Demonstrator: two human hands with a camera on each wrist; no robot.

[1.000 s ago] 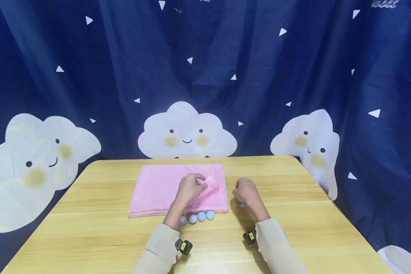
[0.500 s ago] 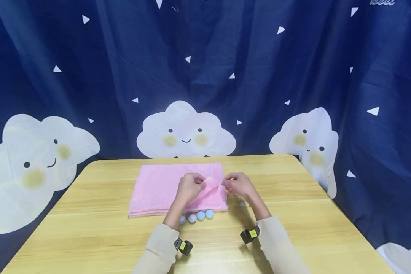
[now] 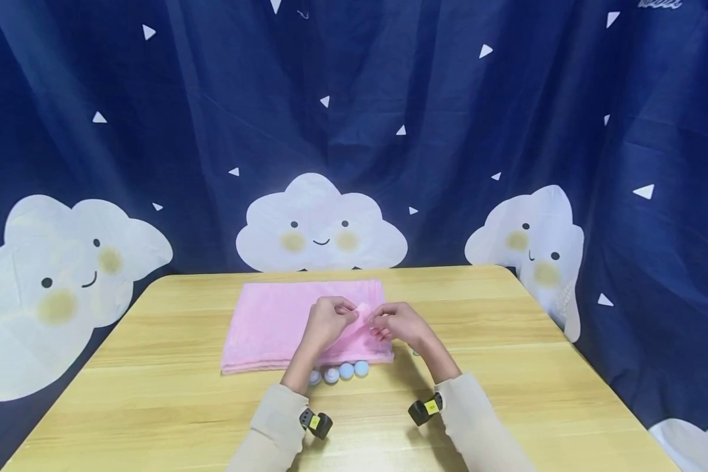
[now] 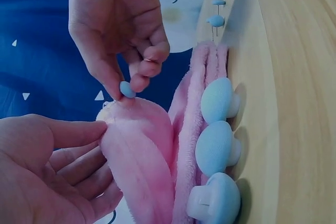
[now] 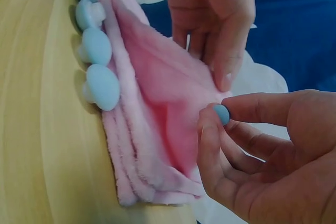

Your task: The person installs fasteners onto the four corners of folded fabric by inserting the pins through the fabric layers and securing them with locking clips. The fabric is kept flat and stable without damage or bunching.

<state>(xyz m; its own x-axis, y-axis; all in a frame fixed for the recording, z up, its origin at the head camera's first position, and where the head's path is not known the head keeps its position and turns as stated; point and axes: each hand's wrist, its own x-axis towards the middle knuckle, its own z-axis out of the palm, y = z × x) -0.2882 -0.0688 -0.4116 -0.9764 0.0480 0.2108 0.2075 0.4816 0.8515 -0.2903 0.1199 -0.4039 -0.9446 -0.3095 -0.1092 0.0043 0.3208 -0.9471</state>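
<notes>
A folded pink fleece blanket (image 3: 271, 321) lies on the table, one part of its top layer raised into a peak. My left hand (image 3: 329, 322) pinches this raised fold (image 4: 139, 140) between thumb and fingers. Between the thumb and index finger of my right hand (image 3: 404, 324) is a small pin with a round blue head (image 5: 221, 114), right at the top of the fold; its shaft is hidden. Something whitish (image 4: 106, 112) shows at the fold's tip, beside the left fingertips. Several light-blue mushroom-shaped clips (image 5: 102, 87) with pale stems stand in a row along the blanket's near edge.
Two more blue-headed pins (image 4: 216, 21) stand on the wooden table (image 3: 153, 406), right of the blanket. Both wrists carry black cameras (image 3: 316, 423). Behind the table's far edge hangs a dark blue curtain (image 3: 354, 144) with white clouds and triangles.
My right hand has come up from beside the pins and moved left to the raised fold, bringing a blue-headed pin. The left hand keeps its pinch in nearly the same place.
</notes>
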